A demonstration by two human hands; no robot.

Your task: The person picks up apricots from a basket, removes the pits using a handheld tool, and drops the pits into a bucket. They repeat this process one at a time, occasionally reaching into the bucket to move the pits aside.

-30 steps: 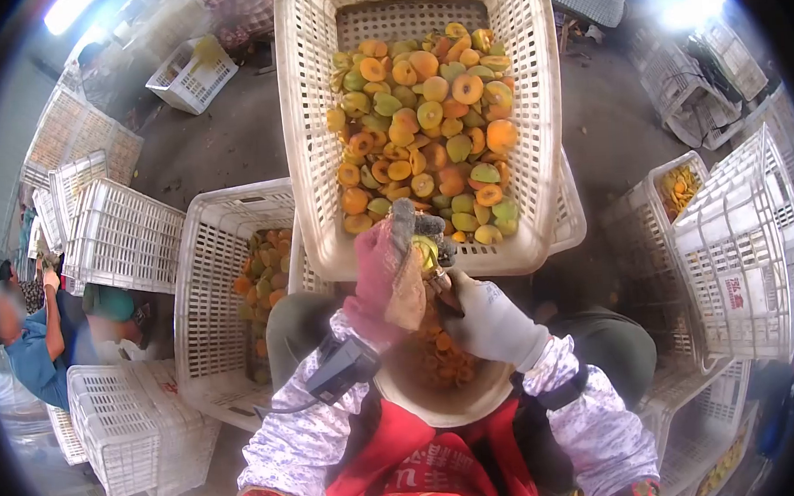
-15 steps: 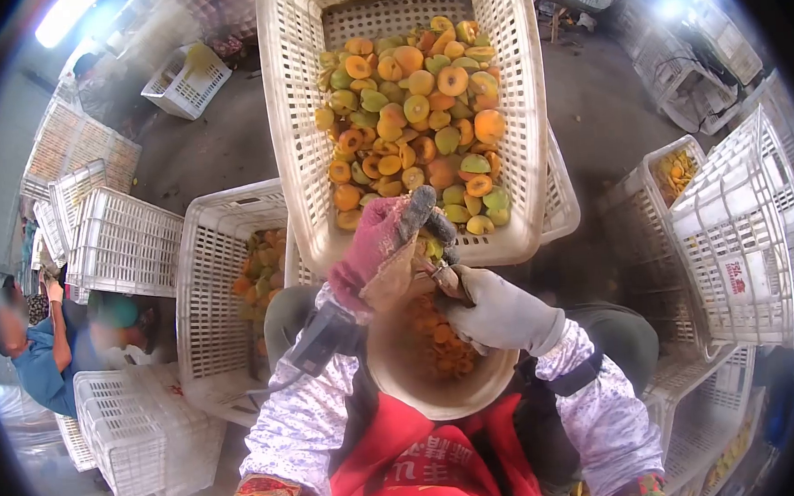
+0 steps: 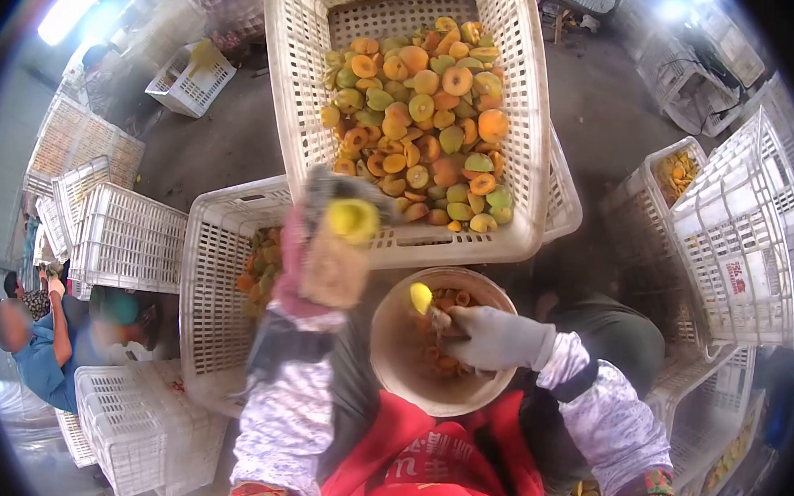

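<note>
My left hand (image 3: pixel 325 252), in a maroon glove with grey fingers, is smeared by motion at the near left corner of the fruit crate (image 3: pixel 456 249). A bright yellow fruit half (image 3: pixel 354 221) lies against its fingers. My right hand (image 3: pixel 498 335), in a pale grey glove, is closed round a small hand tool (image 3: pixel 438 320) over the white bucket (image 3: pixel 397 398). The tool's exact kind is hard to make out. A small yellow piece of fruit (image 3: pixel 421 297) shows at its tip. Inside the bucket lie orange fruit scraps (image 3: pixel 448 363). Peach- or apricot-like halves (image 3: pixel 420 110) fill the crate.
Another crate (image 3: pixel 208 287) with fruit stands at the left. Stacked white crates (image 3: pixel 133 237) stand beyond it, near a person in blue (image 3: pixel 44 356). More crates (image 3: pixel 734 264) rise on the right. A tilted crate (image 3: pixel 191 79) sits on the floor farther off.
My hands have parted from above the bucket. The left has swung left with the yellow fruit half; the right has lowered slightly over the bucket, still round the tool.
</note>
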